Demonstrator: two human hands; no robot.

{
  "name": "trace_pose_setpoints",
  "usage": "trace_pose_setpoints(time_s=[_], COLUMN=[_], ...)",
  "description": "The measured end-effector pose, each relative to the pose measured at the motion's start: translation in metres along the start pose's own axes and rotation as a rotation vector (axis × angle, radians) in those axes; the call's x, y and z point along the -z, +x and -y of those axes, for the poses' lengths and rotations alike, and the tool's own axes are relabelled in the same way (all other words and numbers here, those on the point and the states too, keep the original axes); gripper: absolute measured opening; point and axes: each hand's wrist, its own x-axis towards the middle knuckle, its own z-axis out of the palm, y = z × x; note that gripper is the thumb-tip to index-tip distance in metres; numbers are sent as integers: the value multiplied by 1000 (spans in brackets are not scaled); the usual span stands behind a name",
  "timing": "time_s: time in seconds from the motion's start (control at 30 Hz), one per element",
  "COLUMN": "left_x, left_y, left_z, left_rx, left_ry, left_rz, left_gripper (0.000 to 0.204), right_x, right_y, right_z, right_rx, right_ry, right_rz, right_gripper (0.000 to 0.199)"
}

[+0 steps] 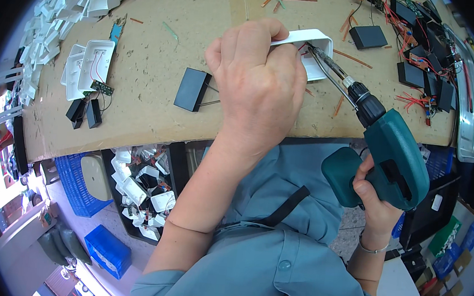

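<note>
White plastic housing (313, 53) held down on the cardboard bench top (158, 79) while a teal power screwdriver (386, 155) works inside it.

The housing lies open side up near the bench's front edge, right of middle. The left hand (259, 82) is closed over its left end, fingers wrapped on the rim. The right hand (376, 202) is clamped around the screwdriver's grip below the bench edge, the bit slanting up-left into the housing's cavity. Just left of the hand lies a black box (192, 89) with bare cardboard around it. Further left sit more white shells (89, 67); wired black modules (424, 68) crowd the right side. A bin of white parts (143, 190) stands under the front edge.
</note>
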Motion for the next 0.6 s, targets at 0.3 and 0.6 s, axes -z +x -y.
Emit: trace_pose_setpoints(time_s=[0.3, 0.6], left_x=[0, 0], left_y=[0, 1], left_z=[1, 0], left_rx=[3, 14], left_ry=[-10, -6], left_rz=[8, 1], left_gripper=[6, 5], right_x=[-2, 3], right_y=[-4, -9], right_z=[13, 11], right_rx=[4, 61], right_ry=[-181, -290], right_rz=[-14, 47], right_gripper=[39, 49])
